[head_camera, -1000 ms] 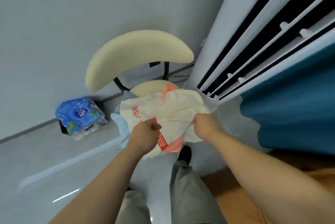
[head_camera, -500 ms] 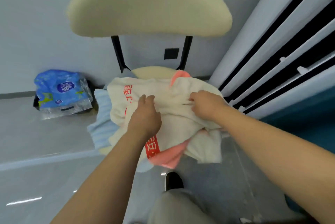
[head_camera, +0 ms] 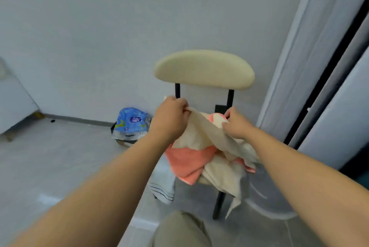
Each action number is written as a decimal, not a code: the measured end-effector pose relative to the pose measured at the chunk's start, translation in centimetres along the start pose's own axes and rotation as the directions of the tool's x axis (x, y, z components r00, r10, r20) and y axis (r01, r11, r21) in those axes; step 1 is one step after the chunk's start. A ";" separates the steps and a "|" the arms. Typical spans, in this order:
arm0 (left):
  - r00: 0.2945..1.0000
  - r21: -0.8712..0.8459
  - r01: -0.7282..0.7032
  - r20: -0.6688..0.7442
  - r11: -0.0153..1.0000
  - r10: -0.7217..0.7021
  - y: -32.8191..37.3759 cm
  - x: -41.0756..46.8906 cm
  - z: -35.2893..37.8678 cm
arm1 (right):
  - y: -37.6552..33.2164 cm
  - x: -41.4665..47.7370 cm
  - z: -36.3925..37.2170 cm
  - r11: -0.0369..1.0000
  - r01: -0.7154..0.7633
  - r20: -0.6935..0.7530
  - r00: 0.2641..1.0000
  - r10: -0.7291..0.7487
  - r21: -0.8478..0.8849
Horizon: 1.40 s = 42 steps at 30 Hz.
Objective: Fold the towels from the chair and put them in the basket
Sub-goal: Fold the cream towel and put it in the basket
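A cream towel (head_camera: pixel 207 133) is gripped by the left hand (head_camera: pixel 169 119) and right hand (head_camera: pixel 235 125) over the chair (head_camera: pixel 203 69); its seat seems hidden.

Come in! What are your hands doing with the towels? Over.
Left hand, right hand grip cream towel over chair. Pink towel beneath. No basket in view.

Chair (head_camera: pixel 203 69): cream towel (head_camera: pixel 219 172), pink towel (head_camera: pixel 187 161), striped towel (head_camera: pixel 162 185) heaped on seat.
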<state>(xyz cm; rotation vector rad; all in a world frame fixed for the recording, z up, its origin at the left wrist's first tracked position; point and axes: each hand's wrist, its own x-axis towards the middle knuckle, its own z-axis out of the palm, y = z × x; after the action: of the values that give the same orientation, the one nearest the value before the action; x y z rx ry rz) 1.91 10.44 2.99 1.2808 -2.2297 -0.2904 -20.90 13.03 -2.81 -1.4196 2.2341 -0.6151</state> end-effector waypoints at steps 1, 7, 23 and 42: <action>0.999 -0.002 -0.016 -0.047 1.000 0.016 1.2 0.0 -1.2 | -0.2 -0.6 -0.2 0.993 0.013 0.058 0.998 -0.020 0.118; 0.990 -0.042 0.020 -0.142 0.999 -0.026 5.9 0.3 -3.1 | -0.6 -7.0 0.2 0.869 0.123 -0.011 0.991 -0.135 0.479; 0.923 0.058 0.265 -0.306 0.963 -0.235 2.3 -1.4 -13.1 | -10.8 -8.7 -11.2 0.906 0.423 -0.647 0.699 -0.305 0.031; 0.931 0.035 0.254 -0.278 0.966 -0.235 -13.9 -23.0 -15.0 | -30.5 -16.6 3.4 0.687 0.581 -0.260 0.812 -0.522 0.436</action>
<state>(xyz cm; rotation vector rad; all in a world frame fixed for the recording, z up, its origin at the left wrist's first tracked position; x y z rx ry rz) 29.53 23.91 1.28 1.5404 -1.8655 -0.1175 9.69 16.11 13.72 -1.7874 1.4962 -1.3938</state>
